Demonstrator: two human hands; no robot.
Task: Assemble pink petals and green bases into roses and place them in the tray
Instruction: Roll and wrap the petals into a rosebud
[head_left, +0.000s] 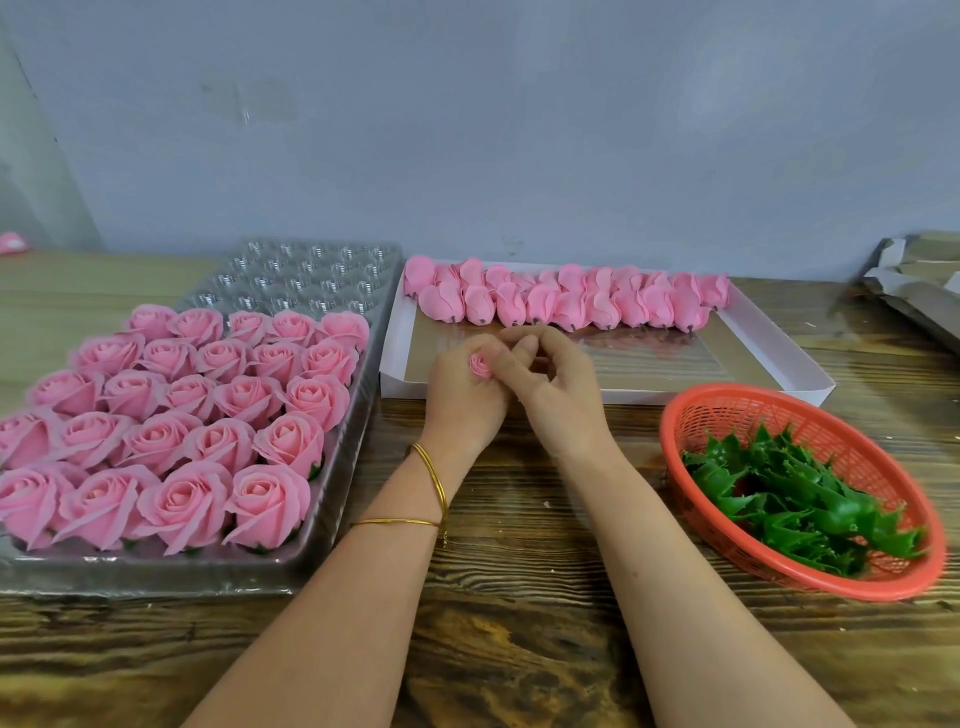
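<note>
Over table (501, 525), left fingers (451, 364) clasp half-hidden pink bud (479, 366); right fingers (511, 364) pinch it.

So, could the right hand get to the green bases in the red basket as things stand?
Probably yes: the red basket sits open-topped beside the right hand, only bare table between, green bases heaped inside. Its fingers must first leave the rose the left hand holds.

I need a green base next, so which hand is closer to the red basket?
Right. The right hand lies left of the basket; the left hand, holding a pink bud, sits farther left.
</note>
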